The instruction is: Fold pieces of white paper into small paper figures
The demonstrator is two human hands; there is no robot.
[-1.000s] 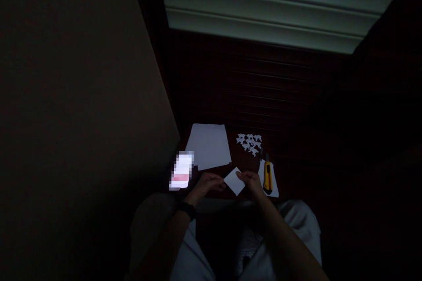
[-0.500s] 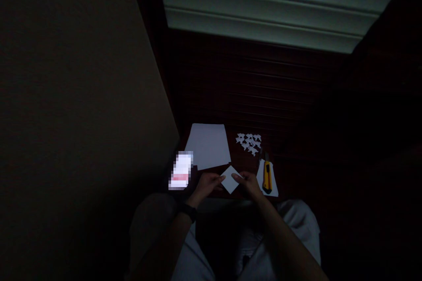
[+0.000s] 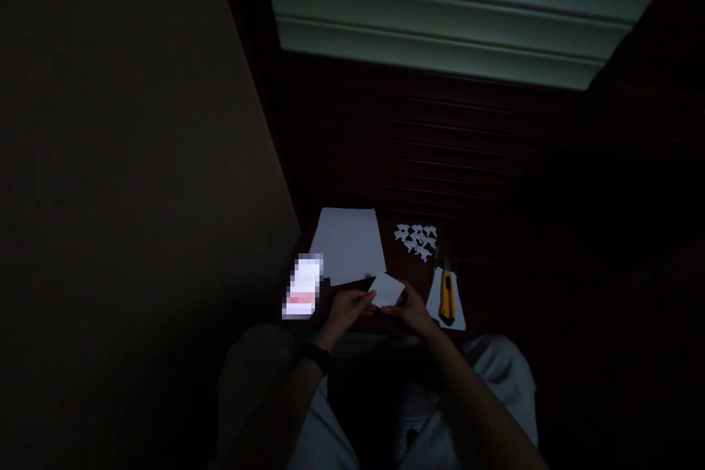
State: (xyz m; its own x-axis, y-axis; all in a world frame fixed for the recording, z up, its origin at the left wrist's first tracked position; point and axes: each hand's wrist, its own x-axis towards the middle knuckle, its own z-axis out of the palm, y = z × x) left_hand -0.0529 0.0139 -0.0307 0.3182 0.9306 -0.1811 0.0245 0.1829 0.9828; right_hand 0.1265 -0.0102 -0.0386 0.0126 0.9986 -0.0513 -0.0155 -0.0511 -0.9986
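Between my hands, over the near edge of a small dark table, is a small piece of white paper [image 3: 387,289]. My left hand [image 3: 351,305] pinches its left side, thumb on top. On the right side, my right hand [image 3: 408,306] grips the lower edge with the thumb in front; its other fingers are partly hidden behind the paper. Dim light hides any fold lines.
A large stack of white sheets [image 3: 349,242] lies behind my left hand, beside a bright pixelated screen [image 3: 302,286]. Several small folded paper pieces [image 3: 417,239] sit at the back right. A yellow utility knife [image 3: 447,297] rests on white paper slips [image 3: 458,316].
The small paper has turned and tilted, no longer showing as a flat diamond. My right thumb has moved from its face down to the lower edge.
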